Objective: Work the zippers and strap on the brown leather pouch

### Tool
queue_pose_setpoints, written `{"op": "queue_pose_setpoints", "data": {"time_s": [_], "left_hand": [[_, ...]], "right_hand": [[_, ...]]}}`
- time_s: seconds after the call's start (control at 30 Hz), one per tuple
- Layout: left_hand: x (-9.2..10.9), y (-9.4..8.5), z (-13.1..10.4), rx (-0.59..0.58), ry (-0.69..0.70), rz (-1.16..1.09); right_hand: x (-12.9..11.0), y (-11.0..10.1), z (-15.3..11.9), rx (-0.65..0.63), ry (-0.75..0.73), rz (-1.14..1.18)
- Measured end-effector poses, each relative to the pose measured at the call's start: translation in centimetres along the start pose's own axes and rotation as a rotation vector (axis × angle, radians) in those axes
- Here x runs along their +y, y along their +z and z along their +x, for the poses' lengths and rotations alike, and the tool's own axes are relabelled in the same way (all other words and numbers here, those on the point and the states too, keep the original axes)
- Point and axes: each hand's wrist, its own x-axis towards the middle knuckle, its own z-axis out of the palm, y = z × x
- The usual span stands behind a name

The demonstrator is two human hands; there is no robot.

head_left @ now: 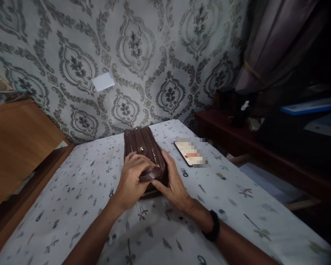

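A brown leather bag (139, 139) with zippers and a round gold-coloured stud lies lengthwise on the patterned white sheet. My left hand (132, 180) is closed over its near end, fingers curled around a dark brown leather piece (150, 173), a flap or strap; which one I cannot tell. Along the bag's right side my right hand (175, 186) grips it, the fingers against the outer wall and the thumb at the near end by the leather piece. A black band circles my right wrist. The inside of the bag is hidden.
To the right of the bag lies a phone (185, 152) with a lit, partly blurred screen. A wooden board (19, 143) borders the sheet (79, 169) on the left. A dark red table (209, 117) stands at the right, and a papered wall (143, 73) rises behind.
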Motion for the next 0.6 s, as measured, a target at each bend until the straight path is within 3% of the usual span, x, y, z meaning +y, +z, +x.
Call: {"op": "queue_pose_setpoints", "data": {"time_s": [0.1,0.27,0.6], "left_hand": [[-0.7,-1.1,-1.0,0.068,-0.014,0.009],[-2.3,-2.5,-3.6,0.214,-0.059,0.242],[-2.3,-1.7,-4.5,0.240,0.055,0.440]], "right_hand": [[0.2,0.5,-0.1,0.019,0.014,-0.027],[-0.2,1.4,-0.2,0.066,0.051,-0.076],[-1.5,2.6,0.4,0.169,0.032,-0.182]]}}
